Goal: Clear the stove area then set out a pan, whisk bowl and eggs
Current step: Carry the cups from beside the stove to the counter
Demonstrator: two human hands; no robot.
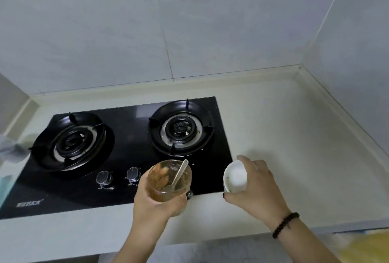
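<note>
Head view | left hand (pixel 156 197) grips glass jar (pixel 169 180) holding spoon (pixel 177 176), 6 o'clock of stove (pixel 130 136) | right hand (pixel 257 187) holds white bowl (pixel 234 176), 4 o'clock.

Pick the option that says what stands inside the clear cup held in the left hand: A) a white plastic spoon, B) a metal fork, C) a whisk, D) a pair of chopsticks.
A: the left hand grips a clear cup smeared with brownish residue, and a white plastic spoon leans inside it, handle poking past the rim.
</note>
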